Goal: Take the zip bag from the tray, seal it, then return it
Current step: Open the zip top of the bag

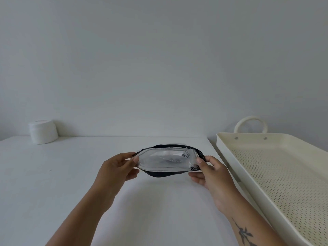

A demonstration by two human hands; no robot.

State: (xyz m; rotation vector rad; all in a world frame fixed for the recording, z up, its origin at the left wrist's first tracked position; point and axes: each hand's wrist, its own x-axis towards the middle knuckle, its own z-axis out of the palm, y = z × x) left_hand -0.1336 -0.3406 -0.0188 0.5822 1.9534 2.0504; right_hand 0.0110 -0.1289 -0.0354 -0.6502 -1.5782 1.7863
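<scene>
A zip bag [166, 160] with a black back and a clear front is held above the white table, mouth toward me and gaping open in an oval. My left hand [117, 169] pinches its left corner between thumb and fingers. My right hand [211, 173] pinches the right corner the same way. Something pale lies inside the bag, too blurred to name. The cream tray [276, 174] with a perforated floor and a loop handle stands to the right with nothing in it.
A white lidded jar [43, 131] stands at the table's far left against the wall. The table's right edge [221, 167] runs just left of the tray. A plain grey wall rises behind.
</scene>
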